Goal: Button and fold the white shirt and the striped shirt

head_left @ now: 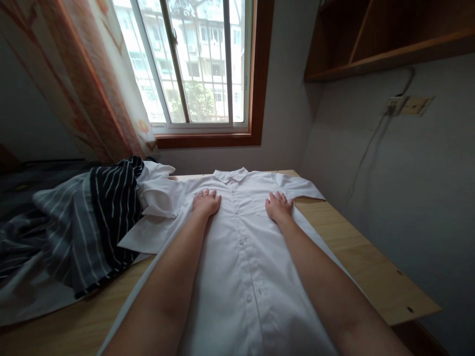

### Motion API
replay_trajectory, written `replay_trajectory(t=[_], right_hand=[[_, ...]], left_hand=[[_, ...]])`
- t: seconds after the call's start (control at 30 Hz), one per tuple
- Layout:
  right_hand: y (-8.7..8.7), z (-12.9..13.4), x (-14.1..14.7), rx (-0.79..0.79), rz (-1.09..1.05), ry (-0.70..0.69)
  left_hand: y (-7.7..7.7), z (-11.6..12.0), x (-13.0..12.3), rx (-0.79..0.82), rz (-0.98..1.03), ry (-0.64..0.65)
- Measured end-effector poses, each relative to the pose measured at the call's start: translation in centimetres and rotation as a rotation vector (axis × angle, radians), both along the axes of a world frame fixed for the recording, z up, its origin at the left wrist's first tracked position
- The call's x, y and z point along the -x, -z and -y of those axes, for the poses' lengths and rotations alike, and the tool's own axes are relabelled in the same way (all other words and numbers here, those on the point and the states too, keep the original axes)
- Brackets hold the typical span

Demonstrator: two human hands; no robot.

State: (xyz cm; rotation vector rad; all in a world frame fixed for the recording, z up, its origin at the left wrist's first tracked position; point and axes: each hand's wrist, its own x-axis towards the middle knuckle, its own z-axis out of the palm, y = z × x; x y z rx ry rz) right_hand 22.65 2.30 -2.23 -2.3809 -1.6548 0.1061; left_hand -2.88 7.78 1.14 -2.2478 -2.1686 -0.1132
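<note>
A white button-up shirt (pixel 237 257) lies front side up on a light wooden table (pixel 371 262), its collar toward the window. My left hand (pixel 207 201) rests flat on the left part of the shirt's chest, fingers apart. On the right part of the chest lies my right hand (pixel 279 205), also with spread fingers, beside the short sleeve on that side. Neither hand holds anything. The sleeve on the left reaches the pile of other clothes.
Crumpled clothes, among them a black and grey striped garment (pixel 107 207), cover the table's left side. Behind are a window (pixel 200 64) and a curtain (pixel 89 74). A wooden shelf (pixel 389 54) and a socket with a cord (pixel 395 105) are on the right wall.
</note>
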Motion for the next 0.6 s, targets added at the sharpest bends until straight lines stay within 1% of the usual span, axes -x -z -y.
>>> replay_trajectory(t=[0.07, 0.13, 0.2, 0.27, 0.33, 0.47, 0.53, 0.6], right_hand=[[0.0, 0.0, 0.0, -0.004, 0.001, 0.002], [0.0, 0.1, 0.0, -0.014, 0.005, 0.004], [0.0, 0.2, 0.1, -0.024, 0.007, 0.003], [0.0, 0.2, 0.1, -0.030, 0.008, 0.002], [0.0, 0.3, 0.1, -0.026, 0.005, 0.001], [-0.4, 0.6, 0.0, -0.046, -0.015, -0.011], [-1.0, 1.0, 0.0, -0.054, -0.033, -0.039], [-1.9, 1.7, 0.0, -0.044, -0.051, -0.081]], left_hand=[[-0.3, 0.1, 1.0, -0.056, -0.043, -0.037], [-0.8, 0.8, 1.7, -0.108, -0.073, -0.053], [-1.3, 2.0, 2.0, -0.139, -0.090, -0.027], [-1.6, 3.7, 1.8, -0.149, -0.093, 0.048], [-1.5, 5.7, 1.1, -0.136, -0.059, 0.146], [-0.6, 9.9, -0.6, -0.102, 0.041, 0.323], [-0.1, 11.5, -1.4, -0.068, 0.050, 0.376], [0.1, 12.7, -1.9, -0.026, 0.051, 0.388]])
